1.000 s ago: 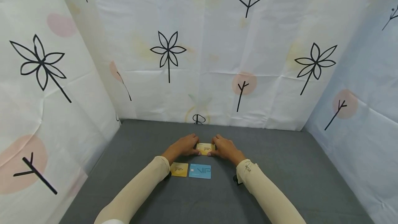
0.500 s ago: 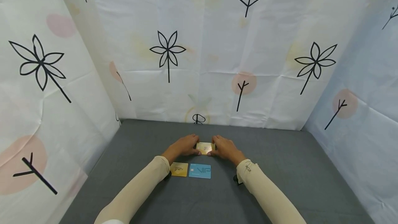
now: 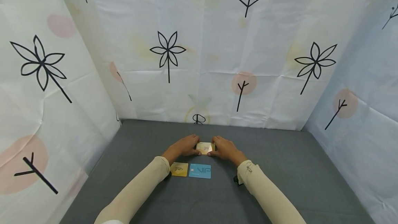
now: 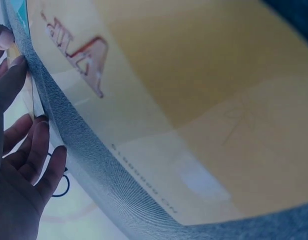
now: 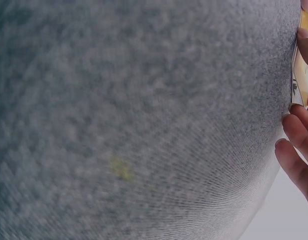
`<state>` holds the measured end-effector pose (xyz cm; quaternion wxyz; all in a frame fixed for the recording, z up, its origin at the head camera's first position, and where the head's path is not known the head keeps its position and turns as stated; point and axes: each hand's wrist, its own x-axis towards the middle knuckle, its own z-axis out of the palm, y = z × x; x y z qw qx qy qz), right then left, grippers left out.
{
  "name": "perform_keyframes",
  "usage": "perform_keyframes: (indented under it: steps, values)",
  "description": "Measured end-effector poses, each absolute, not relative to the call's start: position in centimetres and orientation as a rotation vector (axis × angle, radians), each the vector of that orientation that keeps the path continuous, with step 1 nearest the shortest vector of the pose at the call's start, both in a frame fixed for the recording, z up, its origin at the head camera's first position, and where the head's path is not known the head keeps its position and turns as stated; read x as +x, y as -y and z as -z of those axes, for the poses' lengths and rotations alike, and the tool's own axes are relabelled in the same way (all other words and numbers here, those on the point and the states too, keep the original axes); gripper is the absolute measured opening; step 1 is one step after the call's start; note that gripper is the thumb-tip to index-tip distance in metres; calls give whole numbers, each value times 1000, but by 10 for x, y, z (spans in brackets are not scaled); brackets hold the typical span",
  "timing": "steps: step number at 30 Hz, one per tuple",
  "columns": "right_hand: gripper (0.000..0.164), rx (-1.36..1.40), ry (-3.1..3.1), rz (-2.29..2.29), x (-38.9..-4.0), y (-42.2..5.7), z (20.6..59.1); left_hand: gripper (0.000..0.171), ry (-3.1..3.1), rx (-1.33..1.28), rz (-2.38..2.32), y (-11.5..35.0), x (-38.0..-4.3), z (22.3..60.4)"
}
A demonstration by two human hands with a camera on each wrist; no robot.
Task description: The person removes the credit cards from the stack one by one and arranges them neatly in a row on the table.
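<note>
A pale yellow card (image 3: 205, 148) is pinched at its left end by my left hand (image 3: 185, 146) and at its right end by my right hand (image 3: 227, 148). Thumbs lie at the near edge, fingers at the far side. Closer to me a second yellow card (image 3: 179, 169) lies flat on the cloth, partly behind the left wrist. Right beside it is a blue card (image 3: 200, 171) lettered VIP. The yellow card under the left wrist fills much of the left wrist view. In the right wrist view only the edge of the held card (image 5: 299, 75) shows.
Grey cloth (image 3: 280, 168) covers the table. White fabric walls (image 3: 202, 92) with printed plants rise at the back and on both sides. Dark wrist devices (image 3: 237, 180) sit under the cream sleeves (image 3: 264, 186).
Both hands keep their hold at the same spot. The held card tips very slightly, and the glare on it shifts. The two cards on the cloth stay put.
</note>
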<state>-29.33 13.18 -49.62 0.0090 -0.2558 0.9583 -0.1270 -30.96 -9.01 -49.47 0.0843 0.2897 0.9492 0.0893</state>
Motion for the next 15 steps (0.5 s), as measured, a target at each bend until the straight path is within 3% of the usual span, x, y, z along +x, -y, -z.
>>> perform_keyframes:
  steps: [15]
  values:
    - [55, -792, -3021, 400, -293, -133, 499, 55, -2835, 883, -234, 88, -308, 494]
